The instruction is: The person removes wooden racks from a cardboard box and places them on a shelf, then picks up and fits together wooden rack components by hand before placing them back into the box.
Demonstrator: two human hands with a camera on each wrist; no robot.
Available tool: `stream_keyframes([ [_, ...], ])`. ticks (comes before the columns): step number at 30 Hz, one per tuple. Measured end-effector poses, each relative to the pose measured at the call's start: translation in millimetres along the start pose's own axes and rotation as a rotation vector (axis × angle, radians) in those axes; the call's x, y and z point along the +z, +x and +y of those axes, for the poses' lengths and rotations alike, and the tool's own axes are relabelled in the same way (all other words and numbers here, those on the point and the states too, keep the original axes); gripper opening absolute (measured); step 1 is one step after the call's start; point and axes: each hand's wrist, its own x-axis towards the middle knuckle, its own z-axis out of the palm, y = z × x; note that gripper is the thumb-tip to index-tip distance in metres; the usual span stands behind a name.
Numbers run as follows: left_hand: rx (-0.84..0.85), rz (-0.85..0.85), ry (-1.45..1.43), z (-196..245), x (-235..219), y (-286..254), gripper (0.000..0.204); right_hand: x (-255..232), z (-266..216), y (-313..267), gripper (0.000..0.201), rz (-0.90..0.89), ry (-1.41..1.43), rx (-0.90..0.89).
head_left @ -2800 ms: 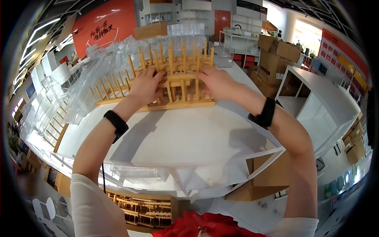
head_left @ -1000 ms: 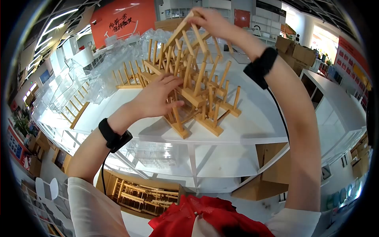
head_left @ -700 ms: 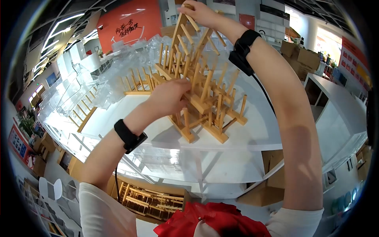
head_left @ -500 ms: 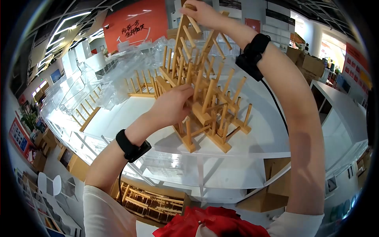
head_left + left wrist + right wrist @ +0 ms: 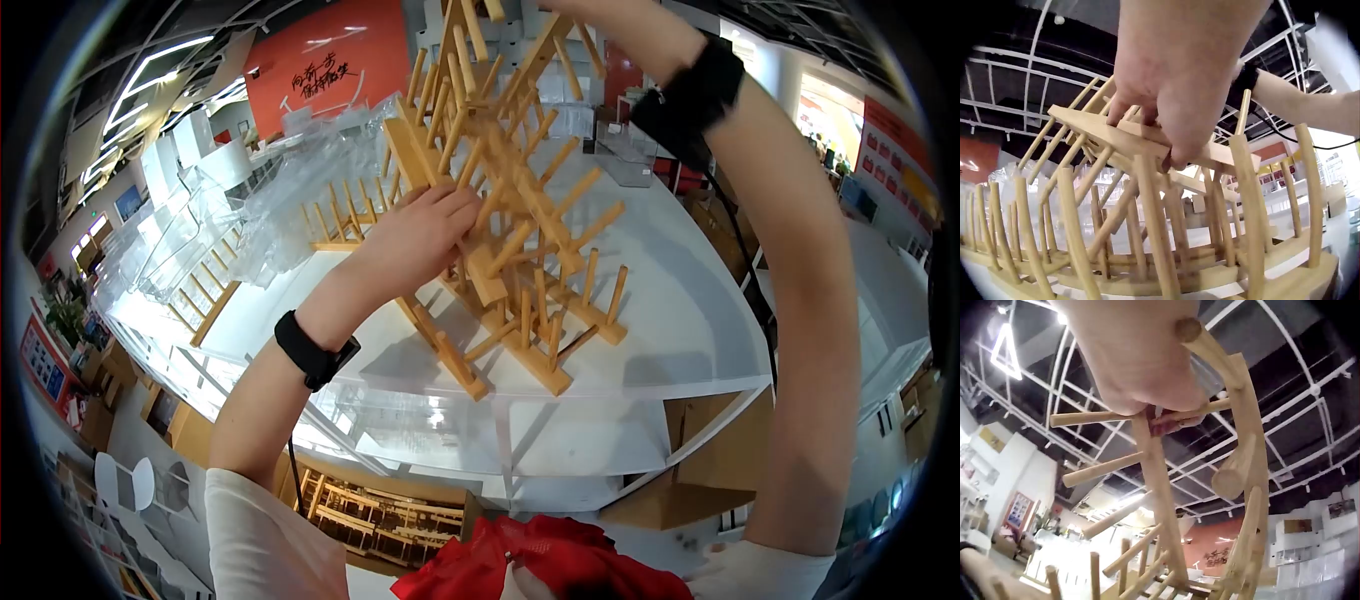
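Several pale wooden dish racks with upright pegs lie tangled in a tall pile on a white table (image 5: 660,345). My left hand (image 5: 425,225) grips a bar of a tilted dish rack (image 5: 490,270) in the middle of the pile. In the left wrist view its fingers curl over that wooden bar (image 5: 1110,134). My right hand (image 5: 1147,369) holds the top of another dish rack (image 5: 1163,506), raised steeply with its pegs sticking out sideways. In the head view the raised rack (image 5: 540,60) stands above the pile, while the right hand is mostly cut off by the top edge.
Crumpled clear plastic (image 5: 300,185) covers the table's back left. A separate rack (image 5: 215,312) lies by the left edge. Below, a cardboard box (image 5: 470,515) holds more wooden racks. A clear plastic box (image 5: 625,160) stands back right; a white cabinet (image 5: 890,290) is beyond the right arm.
The racks have turned from lying broadside to pointing end-on towards me. My right hand has lifted one rack up past the frame's top. The tilted rack at my left hand has shifted.
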Motion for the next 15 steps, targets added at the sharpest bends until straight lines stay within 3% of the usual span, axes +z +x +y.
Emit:
stream_keyframes([
  [1, 0.027, 0.006, -0.008, -1.8, -0.9, -0.8, 0.039, 0.9, -11.7, -6.4, 0.033, 0.051, -0.038, -0.092],
  [2, 0.052, 0.011, -0.016, -3.5, -1.5, -2.0, 0.040, -3.4, -23.3, -18.5, 0.033, -0.027, -0.005, 0.023],
  [5, 0.041, -0.038, -0.084, -5.9, -5.2, -0.4, 0.039, -3.8, -47.9, -45.8, 0.029, -0.157, -0.028, -0.098],
  [8, 0.036, -0.007, -0.150, -6.5, -0.2, -1.0, 0.036, 2.9, -38.9, -59.3, 0.025, -0.038, -0.018, -0.250],
  [11, 0.038, 0.052, -0.157, -13.5, 2.8, -2.1, 0.032, 0.5, 0.6, -47.6, 0.022, 0.082, 0.046, 0.069],
  [15, 0.098, -0.054, -0.062, -17.6, -5.1, -8.6, 0.043, -15.3, 73.9, -23.8, 0.033, 0.128, 0.269, 0.232],
])
